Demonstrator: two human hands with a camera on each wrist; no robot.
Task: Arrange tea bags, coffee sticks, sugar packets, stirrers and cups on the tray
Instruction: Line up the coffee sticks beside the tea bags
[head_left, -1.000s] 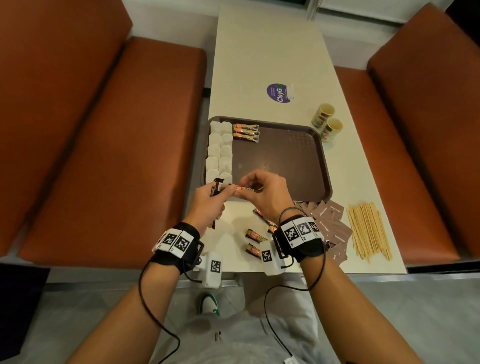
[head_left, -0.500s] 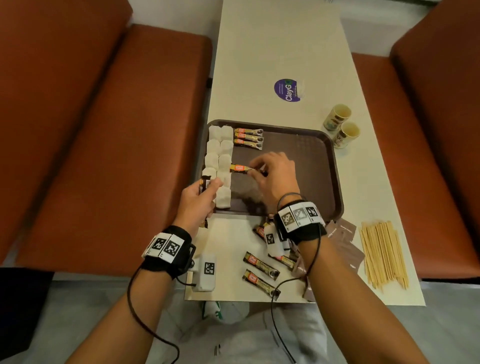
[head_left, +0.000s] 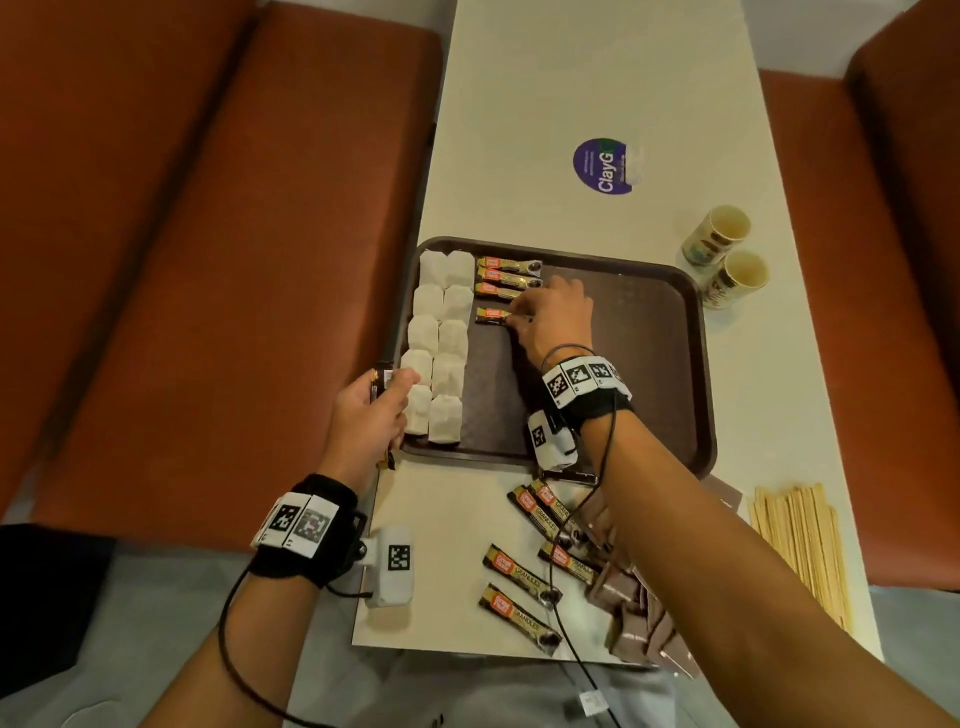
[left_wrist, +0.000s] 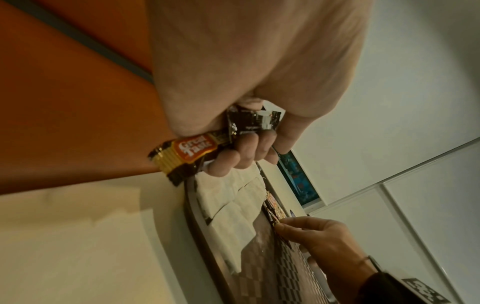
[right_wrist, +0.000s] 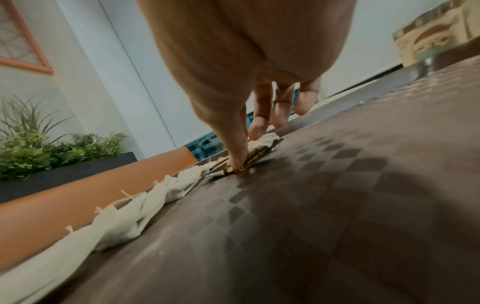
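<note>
A brown tray (head_left: 634, 364) holds two columns of white tea bags (head_left: 439, 343) along its left side and three coffee sticks (head_left: 506, 278) at the far left. My right hand (head_left: 519, 318) pinches a fourth coffee stick (head_left: 491, 315) that lies flat on the tray just below those three. In the right wrist view the thumb (right_wrist: 237, 152) presses on this coffee stick (right_wrist: 257, 156). My left hand (head_left: 389, 397) hovers at the tray's near-left corner and grips a few coffee sticks (left_wrist: 187, 153).
Loose coffee sticks (head_left: 519, 577) and brown sugar packets (head_left: 639, 629) lie on the table in front of the tray. Wooden stirrers (head_left: 800, 545) lie at the near right. Two paper cups (head_left: 727, 254) stand beyond the tray's right corner. Orange benches flank the table.
My right hand took a coffee stick from my left hand, carried it across the tray and set it below the three sticks. My left hand stayed at the tray's near-left corner.
</note>
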